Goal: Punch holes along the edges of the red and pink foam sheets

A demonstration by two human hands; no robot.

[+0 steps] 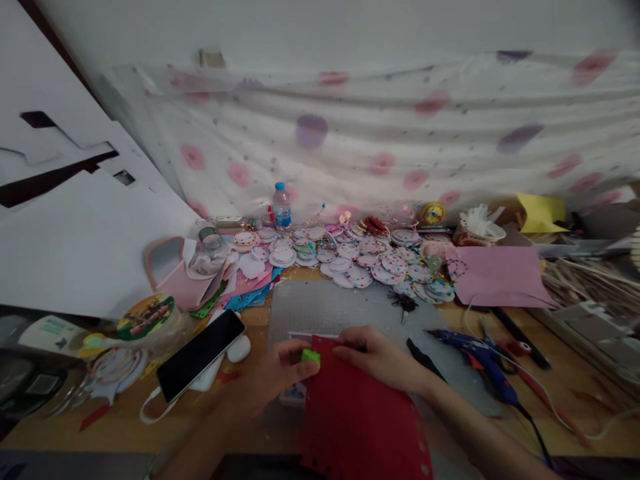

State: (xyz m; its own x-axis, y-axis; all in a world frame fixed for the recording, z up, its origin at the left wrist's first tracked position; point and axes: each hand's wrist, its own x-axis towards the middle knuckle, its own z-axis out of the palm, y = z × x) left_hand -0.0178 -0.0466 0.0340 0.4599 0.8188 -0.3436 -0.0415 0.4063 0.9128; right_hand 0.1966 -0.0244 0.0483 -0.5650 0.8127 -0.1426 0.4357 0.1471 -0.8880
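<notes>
A red sheet [365,420], with small punched-looking marks along its edges, hangs over the near edge of the table. My left hand [287,367] is closed around a small bright green paper punch [311,357], which sits at the sheet's upper left edge. My right hand [375,357] pinches the top of the same sheet, fingers bent over it. Partly hidden under the sheet and my left hand is a shallow white box [293,399] on the grey cutting mat [310,303].
Many dotted paper discs [360,275] line the back. Left are a phone [200,353] and a plastic tub [155,320]. A blue glue gun [470,350] with its cord, keys [405,307] and a pink sheet [500,273] lie right. A water bottle [281,207] stands behind.
</notes>
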